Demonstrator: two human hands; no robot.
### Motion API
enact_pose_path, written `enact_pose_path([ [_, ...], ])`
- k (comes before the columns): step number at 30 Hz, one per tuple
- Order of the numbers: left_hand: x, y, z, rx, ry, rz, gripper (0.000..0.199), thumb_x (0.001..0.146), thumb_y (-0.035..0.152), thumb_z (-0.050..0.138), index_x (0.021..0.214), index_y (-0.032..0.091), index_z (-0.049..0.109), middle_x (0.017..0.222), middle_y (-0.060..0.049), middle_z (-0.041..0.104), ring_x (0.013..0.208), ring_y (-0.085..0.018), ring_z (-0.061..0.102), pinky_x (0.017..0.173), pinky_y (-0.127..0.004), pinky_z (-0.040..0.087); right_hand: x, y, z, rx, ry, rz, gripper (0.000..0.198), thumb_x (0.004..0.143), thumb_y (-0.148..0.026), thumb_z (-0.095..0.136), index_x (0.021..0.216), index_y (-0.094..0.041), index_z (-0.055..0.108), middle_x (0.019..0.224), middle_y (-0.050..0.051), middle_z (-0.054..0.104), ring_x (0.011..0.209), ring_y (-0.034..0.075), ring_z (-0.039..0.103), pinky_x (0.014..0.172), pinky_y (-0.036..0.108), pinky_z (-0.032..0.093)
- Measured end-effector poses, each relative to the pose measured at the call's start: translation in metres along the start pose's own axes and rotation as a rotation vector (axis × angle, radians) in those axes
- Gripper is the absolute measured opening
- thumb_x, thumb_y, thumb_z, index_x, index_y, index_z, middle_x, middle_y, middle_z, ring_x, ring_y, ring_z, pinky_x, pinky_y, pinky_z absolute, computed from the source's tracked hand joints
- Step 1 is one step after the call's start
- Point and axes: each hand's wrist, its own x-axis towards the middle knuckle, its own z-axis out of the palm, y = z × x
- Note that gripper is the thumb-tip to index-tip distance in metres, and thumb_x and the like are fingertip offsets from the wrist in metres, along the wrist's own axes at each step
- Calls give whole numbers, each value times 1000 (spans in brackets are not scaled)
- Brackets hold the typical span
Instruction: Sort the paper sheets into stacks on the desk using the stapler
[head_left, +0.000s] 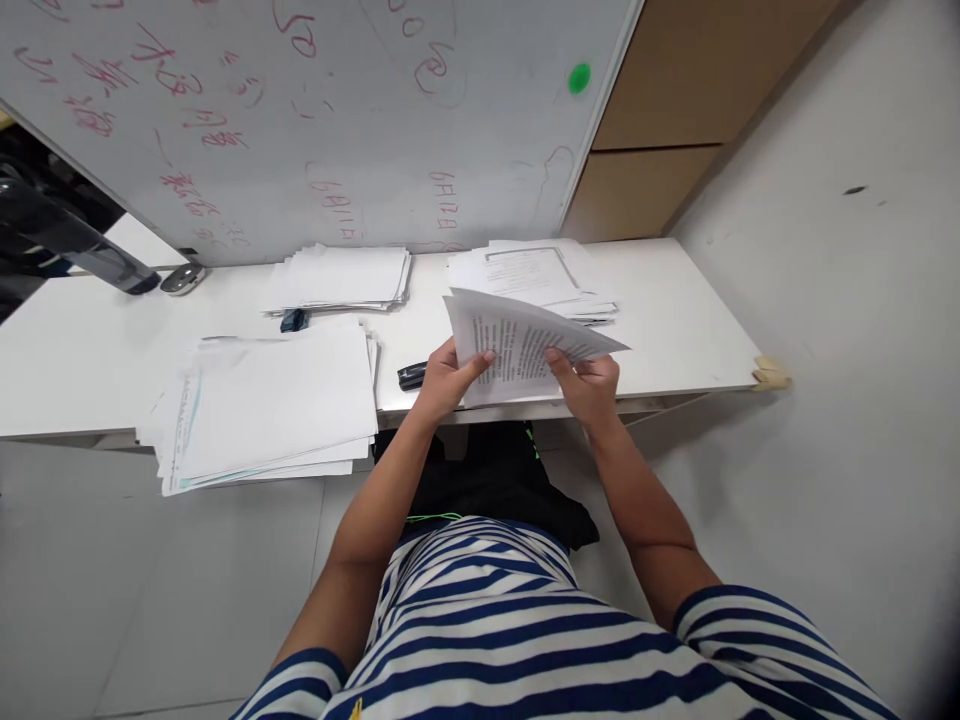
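Observation:
Printed sheets of paper (517,345) are held up over the front edge of the desk, their text turned toward me and their right side bent to a point. My left hand (451,378) grips their left side, thumb on the printed face and fingers behind. On the other side my right hand (587,385) pinches them the same way. How many sheets there are I cannot tell. Beside my left hand lies a black stapler-like object (412,376), partly hidden by the hand. Behind the held sheets rests a paper stack (529,270) with a bordered page on top.
A large paper pile (281,400) overhangs the front edge of the white desk (690,330) at left. Farther back are another stack (341,275), a small dark object (295,320), a mouse (183,279) and a dark bottle (112,262). A whiteboard (360,130) stands behind.

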Motion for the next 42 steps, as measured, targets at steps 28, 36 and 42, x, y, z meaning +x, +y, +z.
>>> enact_pose_path([
  [28,-27,-39,35,297,221,16,32,91,41,58,116,22,61,114,-8,68,106,-22,64,89,-35,49,-22,30,26,58,83,135,60,85,-46,64,136,-24,42,126,11,62,117,23,61,103,45,48],
  [36,-29,-23,34,177,296,-64,26,87,41,63,105,21,65,107,-6,70,102,-21,65,89,-34,49,-30,26,19,106,183,178,81,81,-40,70,148,-31,26,147,11,45,132,23,49,111,48,37],
  [42,-32,-20,53,-209,213,-128,37,87,41,65,117,20,59,121,-10,68,110,-21,64,94,-36,51,-65,0,31,470,214,427,59,87,-45,61,140,-25,44,141,11,55,129,25,54,109,48,43],
])
